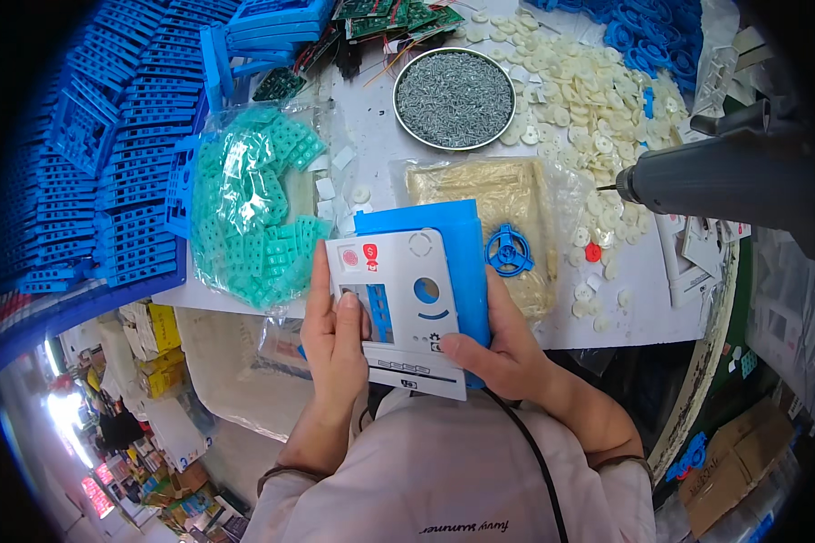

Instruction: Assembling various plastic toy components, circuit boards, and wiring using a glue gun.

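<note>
In front of my body I hold a white printed face panel [394, 262] lying over a blue plastic housing [468, 271]. The panel has a rectangular window and a round hole, and blue shows through both. My left hand [337, 339] grips the panel's left edge, its thumb on top near the window. At the lower right corner, my right hand [507, 357] pinches the panel and the housing together, thumb on top, fingers behind. The panel sits slightly askew, so the housing sticks out at the top and right. A blue spoked ring [509, 251] rests on a bag beside my right fingers.
A bag of green keypads [254, 199] lies left, beside stacked blue housings [109, 163]. Behind are a round tray of screws [455, 98] and green circuit boards [394, 20]. White discs [598, 118] spread at right, where a dark electric screwdriver [724, 172] juts in.
</note>
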Tool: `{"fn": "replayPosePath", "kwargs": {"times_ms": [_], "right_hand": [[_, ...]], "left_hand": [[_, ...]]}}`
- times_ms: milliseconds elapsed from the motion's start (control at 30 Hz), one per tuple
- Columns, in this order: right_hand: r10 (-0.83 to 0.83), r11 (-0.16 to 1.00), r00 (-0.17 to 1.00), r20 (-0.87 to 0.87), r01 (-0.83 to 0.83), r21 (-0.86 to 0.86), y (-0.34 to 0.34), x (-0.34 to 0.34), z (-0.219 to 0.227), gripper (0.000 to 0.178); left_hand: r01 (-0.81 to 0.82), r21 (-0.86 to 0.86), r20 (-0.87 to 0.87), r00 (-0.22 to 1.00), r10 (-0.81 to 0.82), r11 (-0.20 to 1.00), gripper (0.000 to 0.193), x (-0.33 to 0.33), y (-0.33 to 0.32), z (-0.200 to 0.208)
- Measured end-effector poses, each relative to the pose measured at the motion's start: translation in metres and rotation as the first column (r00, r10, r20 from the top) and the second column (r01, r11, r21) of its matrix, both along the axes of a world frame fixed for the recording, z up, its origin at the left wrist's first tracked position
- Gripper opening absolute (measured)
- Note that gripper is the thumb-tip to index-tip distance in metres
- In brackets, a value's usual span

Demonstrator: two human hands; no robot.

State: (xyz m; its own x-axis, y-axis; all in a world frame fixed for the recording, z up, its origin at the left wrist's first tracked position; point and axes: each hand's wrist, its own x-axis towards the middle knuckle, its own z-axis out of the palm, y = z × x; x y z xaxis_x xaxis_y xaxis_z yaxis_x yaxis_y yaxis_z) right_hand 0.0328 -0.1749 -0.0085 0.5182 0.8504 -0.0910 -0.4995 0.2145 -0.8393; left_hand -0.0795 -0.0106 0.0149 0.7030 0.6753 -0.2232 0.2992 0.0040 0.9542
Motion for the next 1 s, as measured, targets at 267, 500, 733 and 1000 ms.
{"fn": "replayPosePath", "kwargs": {"times_ms": [267,500,733,1000], "right_hand": [[-0.018,1.0,0.997,0.07,0.019,-0.018,0.002,-0.001,-0.002,0.07],[0.013,0.998,0.993,0.115,-0.007,-0.059,0.0,0.002,-0.003,0.066],[0.014,0.999,0.999,0.032,-0.013,-0.03,0.002,0.006,-0.003,0.065],[-0.05,0.998,0.996,-0.073,0.051,0.02,0.002,0.0,-0.009,0.065]], "left_hand": [[-0.038,0.013,-0.056,0.998,0.038,0.999,0.059,0.002,0.0,0.003],[-0.026,0.008,-0.044,0.999,0.026,1.0,0.059,0.0,0.002,-0.003],[-0.004,0.042,-0.055,0.998,0.007,0.999,0.059,0.002,0.0,-0.004],[-0.055,0.189,0.093,0.995,0.038,0.98,0.049,0.003,0.01,-0.024]]}}
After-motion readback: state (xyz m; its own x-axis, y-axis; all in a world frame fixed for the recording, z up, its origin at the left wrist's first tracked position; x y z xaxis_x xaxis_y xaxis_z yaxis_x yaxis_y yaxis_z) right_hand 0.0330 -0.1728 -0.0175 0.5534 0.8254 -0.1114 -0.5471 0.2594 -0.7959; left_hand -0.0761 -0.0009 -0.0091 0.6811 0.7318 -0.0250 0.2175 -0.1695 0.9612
